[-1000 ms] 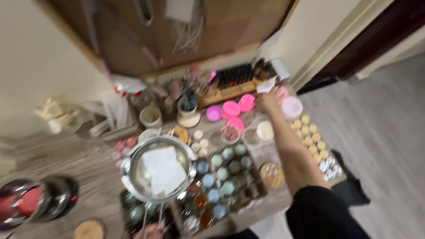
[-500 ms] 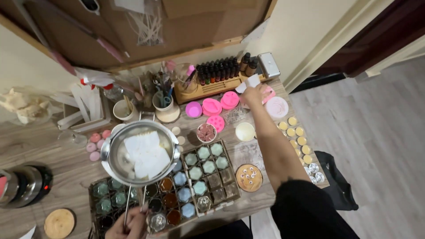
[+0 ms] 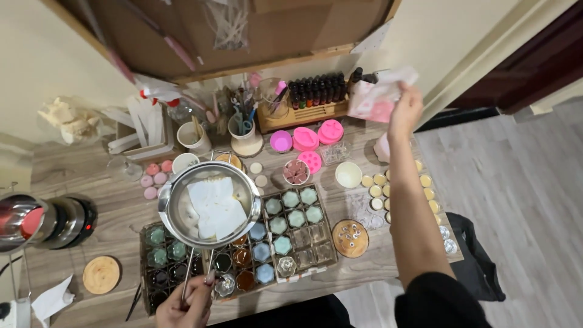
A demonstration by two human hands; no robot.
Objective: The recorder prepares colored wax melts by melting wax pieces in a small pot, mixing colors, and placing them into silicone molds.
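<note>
Left hand (image 3: 185,300) gripping strainer handle (image 3: 195,270) at table's near edge; right hand (image 3: 405,109) clutching pink packet (image 3: 376,100) above table's far corner

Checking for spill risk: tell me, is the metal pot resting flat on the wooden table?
No: the left hand holds the metal pot by its handle above the tray of small glass jars.

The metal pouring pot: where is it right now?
In the head view the metal pouring pot sits left of centre, held by its handle in the left hand above the trays of small filled moulds.
</note>
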